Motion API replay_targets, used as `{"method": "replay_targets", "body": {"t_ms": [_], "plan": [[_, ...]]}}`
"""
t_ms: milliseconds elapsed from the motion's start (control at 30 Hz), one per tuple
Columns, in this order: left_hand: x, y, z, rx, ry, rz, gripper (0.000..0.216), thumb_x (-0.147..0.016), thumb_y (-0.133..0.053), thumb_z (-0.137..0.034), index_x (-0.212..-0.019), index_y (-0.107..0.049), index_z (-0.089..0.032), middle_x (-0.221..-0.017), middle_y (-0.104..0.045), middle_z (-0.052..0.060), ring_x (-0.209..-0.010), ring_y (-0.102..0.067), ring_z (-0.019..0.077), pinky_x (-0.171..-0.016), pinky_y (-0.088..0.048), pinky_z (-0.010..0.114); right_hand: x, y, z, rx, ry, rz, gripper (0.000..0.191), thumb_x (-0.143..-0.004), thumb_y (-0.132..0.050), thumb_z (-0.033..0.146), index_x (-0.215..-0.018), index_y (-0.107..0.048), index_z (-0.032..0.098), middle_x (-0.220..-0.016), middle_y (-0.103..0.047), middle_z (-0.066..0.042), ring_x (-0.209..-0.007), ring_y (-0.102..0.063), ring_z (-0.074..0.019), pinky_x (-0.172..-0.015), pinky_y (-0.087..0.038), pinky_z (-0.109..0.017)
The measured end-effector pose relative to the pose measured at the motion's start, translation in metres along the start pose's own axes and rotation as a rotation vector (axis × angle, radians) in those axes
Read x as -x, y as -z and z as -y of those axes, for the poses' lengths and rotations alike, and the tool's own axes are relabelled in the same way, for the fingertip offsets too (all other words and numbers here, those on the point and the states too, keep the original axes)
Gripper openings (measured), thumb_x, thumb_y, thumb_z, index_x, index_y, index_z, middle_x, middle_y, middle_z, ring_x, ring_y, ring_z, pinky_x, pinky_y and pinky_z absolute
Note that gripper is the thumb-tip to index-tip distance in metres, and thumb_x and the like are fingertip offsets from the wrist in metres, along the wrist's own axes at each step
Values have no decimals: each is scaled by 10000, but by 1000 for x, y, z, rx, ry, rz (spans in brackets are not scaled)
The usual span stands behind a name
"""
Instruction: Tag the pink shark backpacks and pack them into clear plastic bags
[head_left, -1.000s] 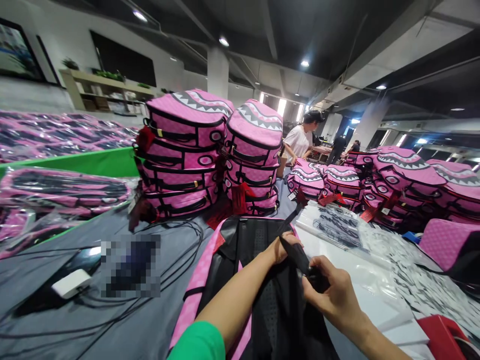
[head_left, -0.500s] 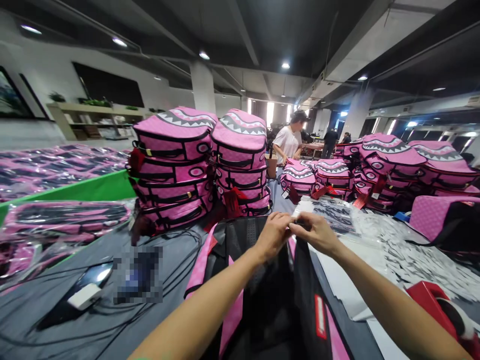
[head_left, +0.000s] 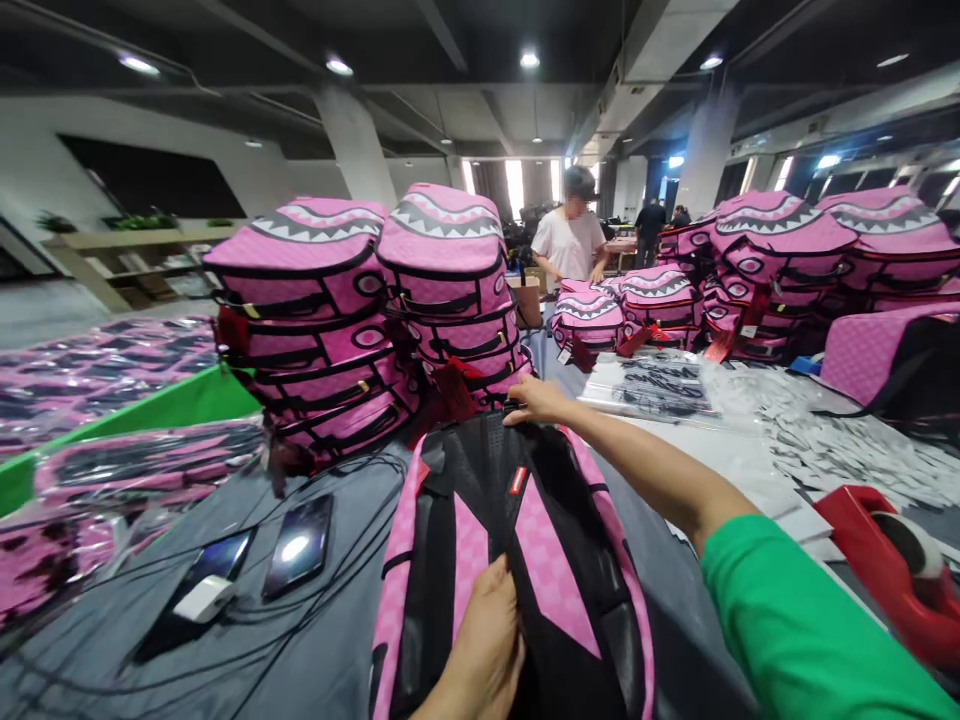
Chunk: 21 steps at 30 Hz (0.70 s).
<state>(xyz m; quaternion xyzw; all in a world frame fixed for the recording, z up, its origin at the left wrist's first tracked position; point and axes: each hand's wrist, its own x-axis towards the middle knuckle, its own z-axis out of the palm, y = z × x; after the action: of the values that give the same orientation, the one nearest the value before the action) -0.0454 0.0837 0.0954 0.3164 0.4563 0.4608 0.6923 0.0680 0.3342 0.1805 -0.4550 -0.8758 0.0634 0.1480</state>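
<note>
A pink and black backpack [head_left: 559, 570] lies in front of me with its straps and back panel facing up. A small red label [head_left: 517, 480] shows on one strap. My right hand [head_left: 534, 400] is closed on the black top edge of the backpack, by its handle. Low on the middle of the backpack is my left hand [head_left: 487, 635], curled shut with the thumb on top. Its fingertips are mostly hidden, and it appears to grip the black fabric there.
Tall stacks of pink backpacks [head_left: 315, 300] stand behind. Two phones [head_left: 298, 545] and cables lie at left, beside plastic-wrapped pink goods [head_left: 150, 460]. On the right are a red tape dispenser [head_left: 862, 545] and a heap of white tags [head_left: 825, 425]. A person [head_left: 570, 240] works beyond.
My hands were together at the backpack's top and have parted. The left has come down to its middle, while the right stays at the top edge. The right strap now lies flat.
</note>
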Motion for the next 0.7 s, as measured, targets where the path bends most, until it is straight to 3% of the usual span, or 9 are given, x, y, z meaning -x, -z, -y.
{"method": "replay_targets", "body": {"t_ms": [100,200,267,333,400,467,567,633,700], "plan": [[2,11,1,-16,124,62,473,-598,-835,-521,-630,-477,-213,-520,-475,-62,-460,-469,96,-507,-451,242,-7,-33,-6,44,4,24,458,-812,-845,428,-1161,-684,180,-1291,-613,-146,-1238,-544,-325,-1041,-411,-439],[-2,33,-28,-372,214,164,552,-630,-703,-720,-638,-474,-217,-530,-522,-33,-457,-519,129,-524,-459,275,-7,-55,-24,55,-30,-11,700,-867,-760,523,-1414,-522,156,-1454,-510,-214,-1351,-472,-380,-1116,-346,-557],[-20,54,-64,-832,19,14,540,-810,-463,-731,-731,-570,-208,-627,-645,53,-586,-647,229,-604,-497,344,-6,-66,-35,49,-50,-41,748,-896,-688,587,-1453,-480,131,-1471,-493,-244,-1378,-441,-415,-1119,-329,-607],[-55,78,-104,-1270,-342,-313,467,-933,-367,-554,-903,-646,-181,-817,-726,115,-875,-709,300,-821,-510,403,-3,-77,-41,37,-33,-77,671,-931,-625,595,-1413,-524,139,-1449,-530,-223,-1398,-425,-402,-1146,-306,-603],[-101,99,-137,-1388,-412,-531,444,-936,-441,-451,-1185,-603,-122,-1186,-702,204,-1225,-613,353,-999,-460,439,0,-85,-44,22,7,-124,581,-956,-597,556,-1385,-544,167,-1444,-551,-180,-1405,-432,-349,-1191,-273,-561],[-147,112,-154,-1389,-409,-560,447,-931,-496,-457,-1156,-616,-90,-1204,-691,241,-1231,-611,380,-990,-479,448,3,-91,-48,10,40,-164,517,-963,-593,510,-1363,-547,186,-1417,-576,-147,-1358,-491,-296,-1197,-305,-504],[-189,113,-146,-1369,-530,-461,373,-925,-564,-436,-1087,-648,-111,-1170,-710,203,-1160,-652,342,-1019,-485,438,7,-96,-58,-91,106,-291,447,-922,-629,483,-1251,-591,184,-1276,-646,-135,-1223,-587,-276,-1101,-444,-446],[-191,107,-128,-1352,-667,-416,341,-909,-604,-337,-1173,-621,-122,-1299,-653,188,-1258,-589,314,-1116,-424,449,14,-98,-62,-174,164,-399,418,-895,-637,484,-1187,-605,186,-1187,-671,-139,-1155,-617,-291,-1037,-494,-457],[-177,99,-109,-1336,-760,-409,377,-888,-614,-244,-1247,-587,-130,-1368,-602,187,-1313,-539,301,-1144,-407,466,29,-99,-59,-194,205,-474,412,-900,-601,510,-1163,-606,192,-1125,-683,-148,-1093,-641,-313,-987,-520,-491]]}}
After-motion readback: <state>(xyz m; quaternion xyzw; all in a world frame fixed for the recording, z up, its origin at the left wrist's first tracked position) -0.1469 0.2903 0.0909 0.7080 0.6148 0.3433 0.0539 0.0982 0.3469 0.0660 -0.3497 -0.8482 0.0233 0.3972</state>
